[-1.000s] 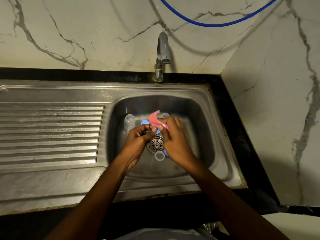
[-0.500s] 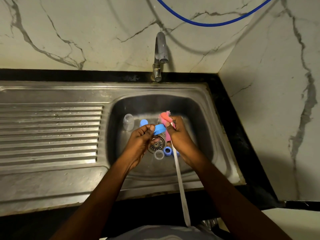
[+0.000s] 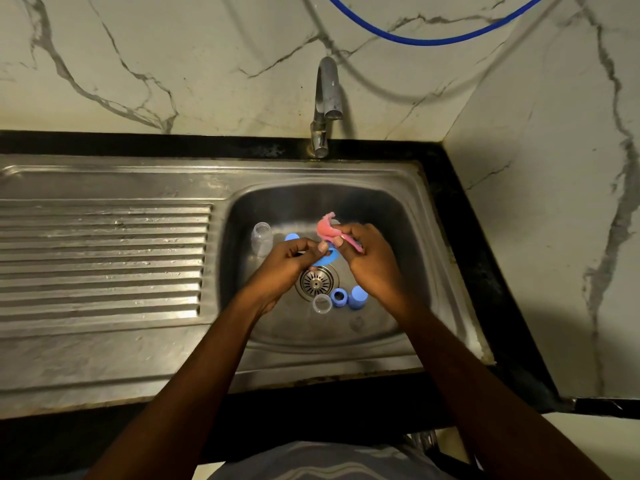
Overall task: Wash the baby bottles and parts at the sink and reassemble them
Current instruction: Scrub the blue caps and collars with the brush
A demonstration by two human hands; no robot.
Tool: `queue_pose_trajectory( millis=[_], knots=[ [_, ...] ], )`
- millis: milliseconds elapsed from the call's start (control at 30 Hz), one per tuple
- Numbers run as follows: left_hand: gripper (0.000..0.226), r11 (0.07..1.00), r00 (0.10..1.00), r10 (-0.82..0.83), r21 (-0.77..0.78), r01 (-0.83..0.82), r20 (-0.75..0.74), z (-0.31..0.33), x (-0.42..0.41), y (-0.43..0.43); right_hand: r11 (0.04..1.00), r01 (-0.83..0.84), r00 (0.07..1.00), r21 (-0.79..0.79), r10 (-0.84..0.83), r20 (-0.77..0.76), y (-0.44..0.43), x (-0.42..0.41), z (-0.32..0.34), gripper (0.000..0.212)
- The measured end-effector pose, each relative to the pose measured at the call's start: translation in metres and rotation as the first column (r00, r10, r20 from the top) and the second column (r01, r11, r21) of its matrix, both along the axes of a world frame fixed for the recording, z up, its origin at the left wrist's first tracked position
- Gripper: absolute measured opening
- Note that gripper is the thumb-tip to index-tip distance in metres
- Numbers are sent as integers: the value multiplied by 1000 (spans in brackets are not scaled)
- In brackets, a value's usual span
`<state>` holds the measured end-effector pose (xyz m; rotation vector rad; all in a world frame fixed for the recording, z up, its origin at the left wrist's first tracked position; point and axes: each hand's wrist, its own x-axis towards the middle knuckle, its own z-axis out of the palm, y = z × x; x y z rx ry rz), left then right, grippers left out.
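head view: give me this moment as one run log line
step: washing blue ring | left hand: pinches ring | right hand: grips pink scrubber | sink basin: clear bottle, blue cap lying loose

Four blue parts: blue ring (image 3: 328, 258) in the left hand (image 3: 284, 263), blue piece (image 3: 292, 236) beyond it, blue collar (image 3: 338, 297) and blue cap (image 3: 357, 297) beside the right hand (image 3: 372, 261). Two clear vessels: bottle (image 3: 261, 237), cup (image 3: 322, 303). One pink cloth (image 3: 327, 229).
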<state>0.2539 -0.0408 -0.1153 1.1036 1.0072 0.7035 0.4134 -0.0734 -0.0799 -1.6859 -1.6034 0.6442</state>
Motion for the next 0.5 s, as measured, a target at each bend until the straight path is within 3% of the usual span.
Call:
queue_pose_trajectory(
  millis=[233,367,500],
  knots=[
    [16,996,997,54,65,-57,49,-4,2,1,997,66,995,43,-63,-79,-5,-16,-10,15],
    [14,995,991,98,20,-101,94,-7,5,-6,992,108,993,60,-111,49,-2,-10,-13,11],
    [23,994,985,106,14,-109,134,-10,6,-6,991,46,997,128,-52,50,-5,-8,-12,8]
  ],
)
